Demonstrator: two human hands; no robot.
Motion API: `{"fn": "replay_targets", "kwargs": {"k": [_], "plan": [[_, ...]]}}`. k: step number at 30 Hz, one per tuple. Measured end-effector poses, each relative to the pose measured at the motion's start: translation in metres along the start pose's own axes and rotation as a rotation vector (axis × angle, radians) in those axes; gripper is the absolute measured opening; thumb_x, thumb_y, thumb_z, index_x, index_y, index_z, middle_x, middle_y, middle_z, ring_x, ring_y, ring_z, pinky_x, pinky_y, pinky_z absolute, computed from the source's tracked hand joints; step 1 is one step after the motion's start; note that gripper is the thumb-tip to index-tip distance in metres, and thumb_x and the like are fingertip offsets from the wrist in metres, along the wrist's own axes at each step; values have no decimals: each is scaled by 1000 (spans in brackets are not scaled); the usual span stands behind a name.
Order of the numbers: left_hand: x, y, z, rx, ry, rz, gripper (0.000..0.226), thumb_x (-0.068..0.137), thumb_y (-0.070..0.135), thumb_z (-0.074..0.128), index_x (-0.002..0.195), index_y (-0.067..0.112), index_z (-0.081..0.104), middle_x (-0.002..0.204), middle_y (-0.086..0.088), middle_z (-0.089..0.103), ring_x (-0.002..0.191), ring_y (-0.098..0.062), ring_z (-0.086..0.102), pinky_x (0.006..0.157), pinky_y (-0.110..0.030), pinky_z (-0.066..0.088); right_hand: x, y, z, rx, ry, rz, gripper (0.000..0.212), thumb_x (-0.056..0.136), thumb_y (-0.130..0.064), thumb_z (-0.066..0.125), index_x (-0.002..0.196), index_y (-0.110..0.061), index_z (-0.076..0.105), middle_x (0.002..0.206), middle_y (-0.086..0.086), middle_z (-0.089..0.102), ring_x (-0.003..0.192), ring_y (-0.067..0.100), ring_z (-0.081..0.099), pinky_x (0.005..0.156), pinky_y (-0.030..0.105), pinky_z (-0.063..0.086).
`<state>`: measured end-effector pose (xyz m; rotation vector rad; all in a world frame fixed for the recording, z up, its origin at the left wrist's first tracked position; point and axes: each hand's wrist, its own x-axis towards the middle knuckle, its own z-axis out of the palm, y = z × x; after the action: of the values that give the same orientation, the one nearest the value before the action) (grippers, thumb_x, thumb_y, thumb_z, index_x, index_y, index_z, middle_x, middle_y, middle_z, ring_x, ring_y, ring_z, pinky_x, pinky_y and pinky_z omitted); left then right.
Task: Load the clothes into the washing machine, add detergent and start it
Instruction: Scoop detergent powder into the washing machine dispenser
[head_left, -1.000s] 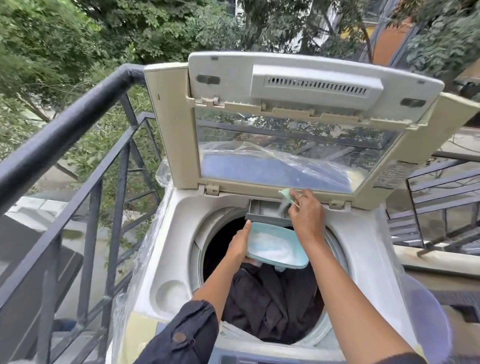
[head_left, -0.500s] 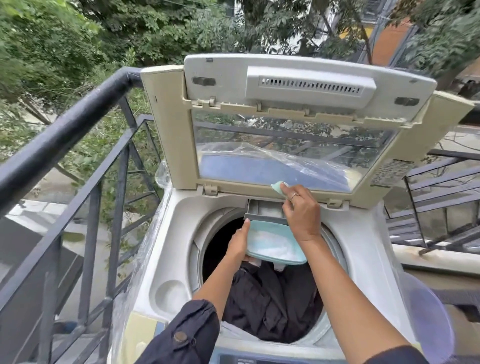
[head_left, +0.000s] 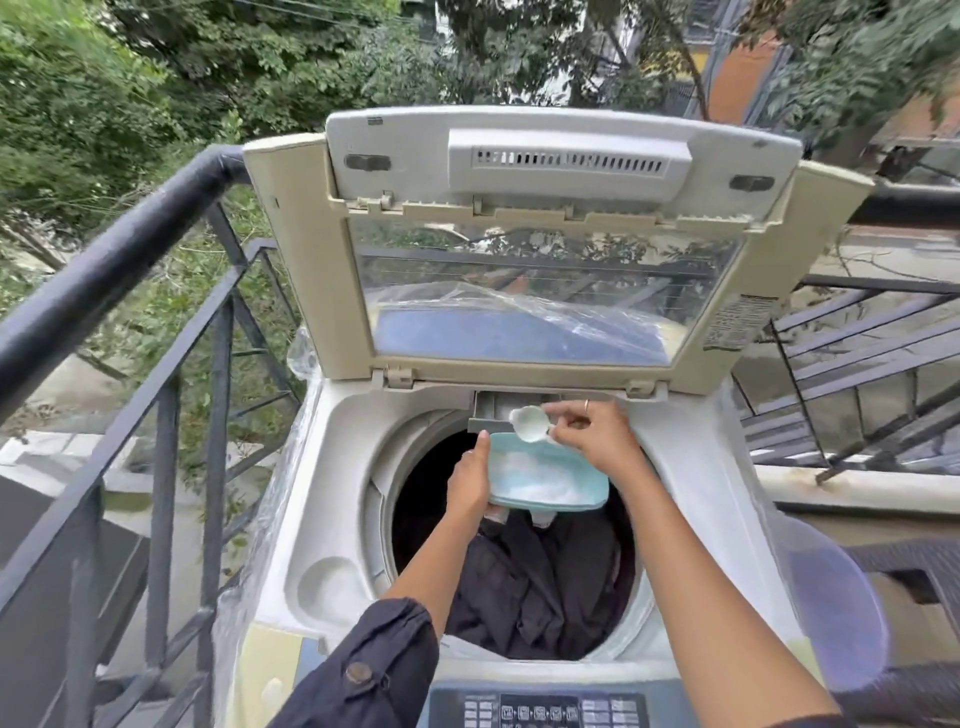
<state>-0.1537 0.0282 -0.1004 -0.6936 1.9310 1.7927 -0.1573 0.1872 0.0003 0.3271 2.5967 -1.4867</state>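
A top-loading washing machine (head_left: 332, 467) stands with its lid (head_left: 519, 291) raised. Dark clothes (head_left: 540, 582) fill the drum. My left hand (head_left: 470, 483) holds a light blue tub of white detergent powder (head_left: 545, 480) over the drum's far rim. My right hand (head_left: 592, 434) pinches a small scoop (head_left: 530, 423), its bowl turned up, just above the tub and in front of the grey detergent drawer (head_left: 493, 410), which is pulled out at the back of the opening.
A dark metal railing (head_left: 119, 270) runs close along the left side. More railings (head_left: 857, 374) and a ledge lie to the right. A translucent blue basin (head_left: 831, 613) sits at the machine's right. The control panel (head_left: 540, 712) is at the bottom edge. Clear plastic wraps the machine's body.
My right hand has come down from the lid hinge to just above the tub, and the scoop now faces up. The left hand still holds the tub in the same place.
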Motion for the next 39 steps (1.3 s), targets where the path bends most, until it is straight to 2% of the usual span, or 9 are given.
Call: {"fn": "replay_targets", "kwargs": {"k": [6, 10, 13, 17, 19, 23, 28, 33, 39], "plan": [[-51, 29, 16, 20, -12, -35, 60, 88, 67, 34, 109, 17, 58, 112, -12, 61, 99, -35, 63, 44, -29, 52, -24, 22, -12, -24, -67, 53, 30, 74, 5, 67, 98, -12, 71, 62, -6, 56, 58, 6, 50, 69, 24, 42], [-61, 28, 28, 20, -23, -1, 54, 88, 66, 35, 104, 20, 59, 113, -10, 64, 96, -31, 65, 63, -39, 59, -37, 31, -23, -38, -4, 30, 17, 73, -10, 76, 88, -19, 72, 69, 3, 67, 66, 9, 58, 73, 25, 47], [-75, 30, 38, -46, -67, -11, 47, 91, 58, 41, 101, 16, 58, 107, -10, 63, 83, -29, 66, 48, -36, 57, -52, 33, -39, -201, 289, 1, 8, 77, -26, 73, 81, -19, 74, 70, -4, 65, 72, 11, 60, 68, 23, 44], [-89, 31, 54, -67, -43, -16, 52, 90, 59, 44, 108, 13, 59, 115, -15, 64, 91, -35, 67, 59, -44, 59, -68, 47, -61, -265, 524, -36, 11, 78, -27, 71, 76, -17, 67, 85, 0, 62, 87, 20, 58, 67, 26, 39], [-101, 33, 68, -66, -26, 0, 55, 91, 58, 42, 113, 12, 60, 114, -14, 65, 85, -31, 66, 51, -35, 57, -75, 62, -74, -241, 582, -8, 18, 77, -28, 73, 81, -14, 63, 92, 5, 60, 94, 25, 55, 73, 32, 42], [-127, 33, 100, -86, -35, 22, 50, 95, 52, 39, 118, 11, 56, 104, -7, 61, 81, -24, 60, 45, -29, 50, -96, 87, -102, -70, 614, 173, 29, 83, -31, 68, 97, -8, 56, 99, 12, 64, 95, 31, 59, 76, 34, 44], [-158, 23, 147, -78, -55, 79, 45, 92, 56, 41, 110, 18, 57, 104, -5, 62, 84, -23, 63, 57, -35, 53, -128, 114, -145, 14, 628, 205, 19, 84, -23, 68, 88, -5, 67, 91, 15, 72, 89, 33, 64, 75, 32, 46], [-188, 8, 210, -53, 78, 170, 44, 94, 44, 47, 115, 5, 50, 108, -10, 53, 96, -31, 61, 50, -36, 58, -157, 155, -200, 48, 696, 250, 17, 78, -20, 72, 82, -5, 70, 87, 15, 73, 88, 33, 66, 77, 33, 47], [-215, -3, 279, -29, 4, 262, 26, 97, 32, 47, 100, 6, 51, 108, -15, 56, 95, -27, 62, 51, -32, 59, -186, 200, -257, 105, 766, 298, 22, 74, -23, 77, 82, -4, 69, 85, 13, 74, 85, 32, 66, 80, 37, 51]]}}
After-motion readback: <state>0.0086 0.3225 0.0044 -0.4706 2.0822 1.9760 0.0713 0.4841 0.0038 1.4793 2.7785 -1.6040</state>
